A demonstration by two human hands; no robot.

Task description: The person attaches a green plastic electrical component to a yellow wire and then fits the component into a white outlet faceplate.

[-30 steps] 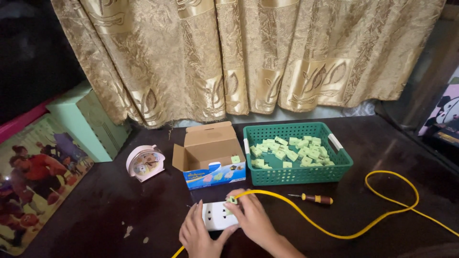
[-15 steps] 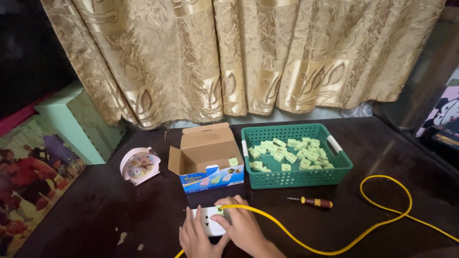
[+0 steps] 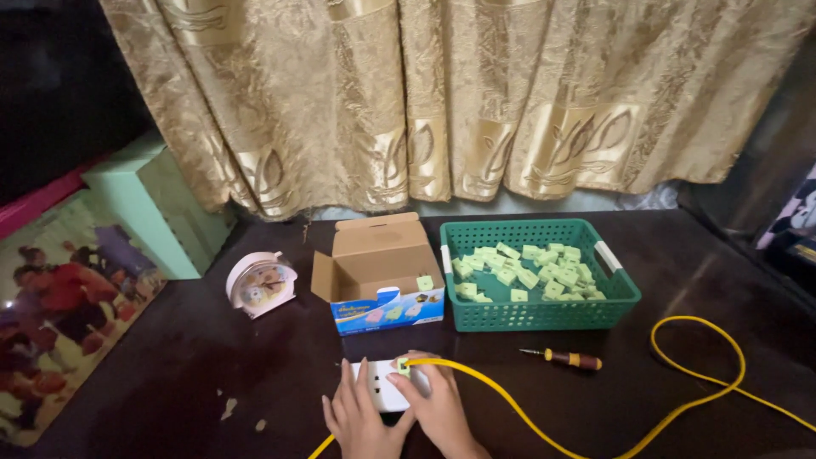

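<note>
Both hands have closed in on the white socket block (image 3: 380, 387), left hand (image 3: 355, 418) steadying it, right hand (image 3: 438, 408) pinching a small green piece (image 3: 403, 366) (yellow cable (image 3: 544, 418) trails rightward)

1 basket (image 3: 534, 316), 1 box (image 3: 380, 282), 1 screwdriver (image 3: 568, 359), 1 clock (image 3: 260, 285), 2 hands (image 3: 398, 415).

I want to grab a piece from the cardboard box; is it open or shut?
Open. The box has its lid flap folded back, showing the bare inside, beside the green basket.
</note>
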